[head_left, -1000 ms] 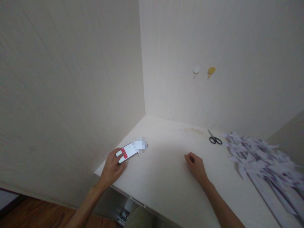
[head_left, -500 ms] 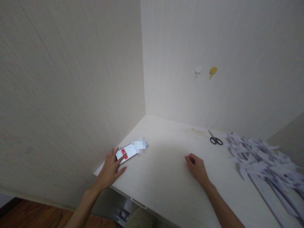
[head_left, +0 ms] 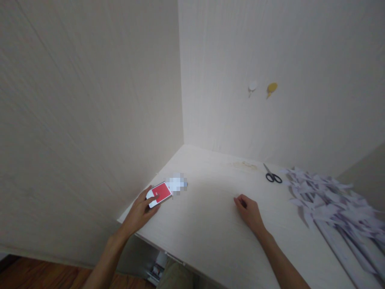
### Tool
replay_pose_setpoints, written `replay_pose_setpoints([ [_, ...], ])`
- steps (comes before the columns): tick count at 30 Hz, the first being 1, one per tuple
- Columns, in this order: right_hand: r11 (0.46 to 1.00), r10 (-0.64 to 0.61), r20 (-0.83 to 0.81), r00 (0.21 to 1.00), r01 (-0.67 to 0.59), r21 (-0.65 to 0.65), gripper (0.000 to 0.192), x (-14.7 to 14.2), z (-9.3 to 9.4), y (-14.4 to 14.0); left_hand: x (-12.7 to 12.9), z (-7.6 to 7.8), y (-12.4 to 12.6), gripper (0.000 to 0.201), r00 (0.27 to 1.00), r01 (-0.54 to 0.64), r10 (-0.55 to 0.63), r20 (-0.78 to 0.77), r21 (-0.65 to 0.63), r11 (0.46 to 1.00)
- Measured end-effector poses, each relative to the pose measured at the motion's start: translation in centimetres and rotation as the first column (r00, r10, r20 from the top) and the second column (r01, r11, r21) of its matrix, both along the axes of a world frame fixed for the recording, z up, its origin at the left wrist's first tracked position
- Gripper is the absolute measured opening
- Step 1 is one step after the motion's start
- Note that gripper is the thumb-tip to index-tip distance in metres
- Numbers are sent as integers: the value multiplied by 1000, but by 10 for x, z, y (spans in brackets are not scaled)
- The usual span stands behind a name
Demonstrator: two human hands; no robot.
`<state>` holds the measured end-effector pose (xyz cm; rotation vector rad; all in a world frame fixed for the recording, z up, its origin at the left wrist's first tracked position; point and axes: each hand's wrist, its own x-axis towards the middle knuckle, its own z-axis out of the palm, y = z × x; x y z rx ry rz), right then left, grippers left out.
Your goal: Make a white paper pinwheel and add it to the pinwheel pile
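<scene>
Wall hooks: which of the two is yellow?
The yellow hook is the right one of the pair, farther from the corner; the white hook beside it is nearer the corner. Both sit above the scissors.

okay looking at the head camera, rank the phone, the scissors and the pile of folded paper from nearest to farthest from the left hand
1. The phone, lying on the desk's left edge, touched by the left hand.
2. The scissors, far across the desk near the back wall, on the right.
3. The pile of folded paper, farther right still, along the desk's right side.
</scene>
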<state>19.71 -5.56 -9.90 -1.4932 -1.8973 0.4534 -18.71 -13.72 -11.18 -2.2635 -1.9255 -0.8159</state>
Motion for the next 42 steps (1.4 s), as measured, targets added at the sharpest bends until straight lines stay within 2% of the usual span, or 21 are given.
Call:
replay_pose_setpoints([
  [6,1000,-5,15,1000,5,1,29,-1,0,1,2,1,-1,34,1000,-5,6,-10,57,998],
  [14,1000,8,24,1000,-8,-6,30,0,-1,0,1,0,-3,34,1000,21,-22,23,37,999],
  [42,1000,27,38,999,-27,7,30,0,-2,1,1,0,-3,36,999,2,-3,32,15,1000],
])
